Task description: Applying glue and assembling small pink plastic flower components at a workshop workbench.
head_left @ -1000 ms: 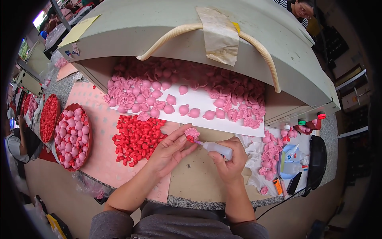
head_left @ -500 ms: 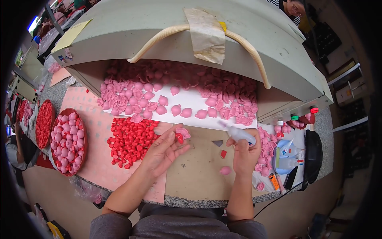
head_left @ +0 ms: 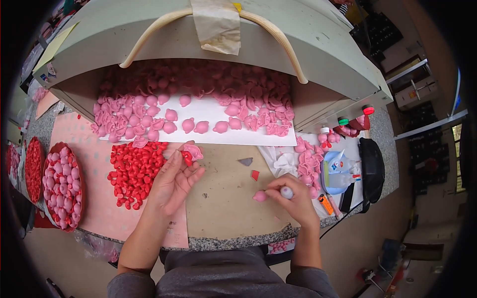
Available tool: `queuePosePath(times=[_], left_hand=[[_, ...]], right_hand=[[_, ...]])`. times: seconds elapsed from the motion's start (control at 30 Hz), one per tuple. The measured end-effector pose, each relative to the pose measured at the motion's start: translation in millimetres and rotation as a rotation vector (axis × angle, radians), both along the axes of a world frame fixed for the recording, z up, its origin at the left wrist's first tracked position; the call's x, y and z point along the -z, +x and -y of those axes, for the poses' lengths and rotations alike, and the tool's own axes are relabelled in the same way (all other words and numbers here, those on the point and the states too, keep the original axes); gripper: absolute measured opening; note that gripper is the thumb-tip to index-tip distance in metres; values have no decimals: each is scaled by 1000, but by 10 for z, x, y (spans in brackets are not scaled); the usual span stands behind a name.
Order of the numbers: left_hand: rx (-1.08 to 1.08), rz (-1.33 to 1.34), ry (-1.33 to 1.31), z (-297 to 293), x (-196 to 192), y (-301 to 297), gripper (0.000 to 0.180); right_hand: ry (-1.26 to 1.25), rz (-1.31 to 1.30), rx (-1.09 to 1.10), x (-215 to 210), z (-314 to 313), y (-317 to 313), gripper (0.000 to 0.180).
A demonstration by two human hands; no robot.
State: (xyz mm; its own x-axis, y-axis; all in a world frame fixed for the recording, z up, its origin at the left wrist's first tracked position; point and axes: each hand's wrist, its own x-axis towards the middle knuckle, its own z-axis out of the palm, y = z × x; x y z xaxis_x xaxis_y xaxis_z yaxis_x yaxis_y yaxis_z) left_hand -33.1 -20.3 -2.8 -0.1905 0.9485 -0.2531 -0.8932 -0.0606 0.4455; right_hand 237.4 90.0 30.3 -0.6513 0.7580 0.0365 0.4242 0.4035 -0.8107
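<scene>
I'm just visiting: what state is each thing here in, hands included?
Left hand: pinching a red piece and a ruffled pink piece together.
Right hand: holding a squeeze bottle.
Round pink piece: at the right fingertips; whether gripped, unclear.
Red pieces: loosely heaped.
Red basket: filled.
Cabinet: open-fronted, pink pieces inside.
Blue tray: occupied.

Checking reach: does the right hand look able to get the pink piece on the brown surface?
Likely yes: though the right hand holds a bottle, its fingers are close beside the pink piece, unblocked.
</scene>
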Motion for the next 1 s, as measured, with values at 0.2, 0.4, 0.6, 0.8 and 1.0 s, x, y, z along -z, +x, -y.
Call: queuePosePath(times=[0.2,0.4,0.6,0.8,1.0], left_hand=[[-30,15,-43,7,29,15,41],[4,47,-61,0,33,44,38],[18,82,-69,15,39,51,34],[28,124,-87,37,64,57,33],[43,103,-84,41,10,42,33]], right_hand=[[76,221,-66,34,234,-84,26],[143,62,35,219,250,-197,24],[-1044,-482,213,189,226,-233,31],[-1271,-633,204,198,254,-270,32],[277,62,-131,202,256,-387,30]])
